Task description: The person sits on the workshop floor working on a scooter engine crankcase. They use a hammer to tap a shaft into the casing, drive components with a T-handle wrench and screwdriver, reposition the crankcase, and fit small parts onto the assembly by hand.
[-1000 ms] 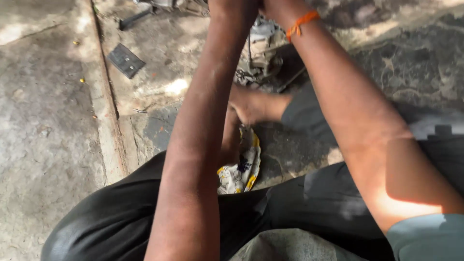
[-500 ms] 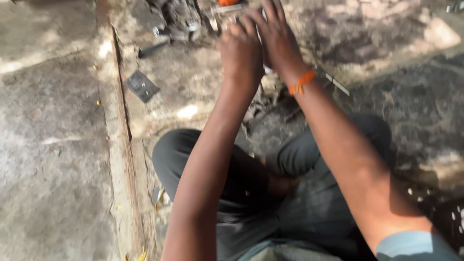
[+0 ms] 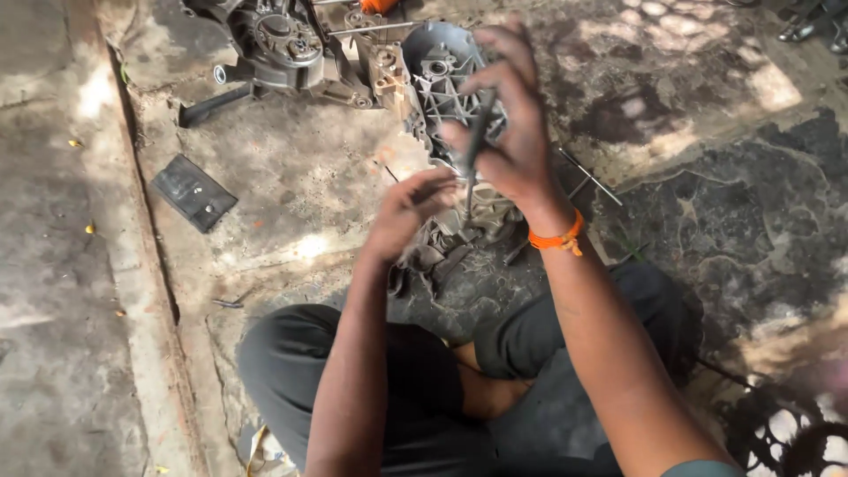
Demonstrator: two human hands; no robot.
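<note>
My right hand [image 3: 512,132], with an orange thread band at the wrist, is closed around a thin dark rod-shaped tool [image 3: 475,150] held upright. My left hand [image 3: 408,212] is just below and left of it, fingers curled toward the tool's lower end; whether it grips the tool I cannot tell. Behind both hands a grey cast-metal engine cover [image 3: 442,75] stands on the oily concrete floor. Dark greasy parts [image 3: 450,252] lie under the hands. My crossed legs in dark trousers fill the bottom of the head view.
A larger engine block [image 3: 283,44] sits at the top, left of the cover. A flat dark plate [image 3: 193,192] lies on the floor at left, beside a raised concrete strip [image 3: 141,247]. A thin metal rod [image 3: 590,177] lies right of my wrist.
The view has tilted up, so the engine parts now show. Both hands moved lower in view and apart; my right hand now holds the rod-shaped tool upright.
</note>
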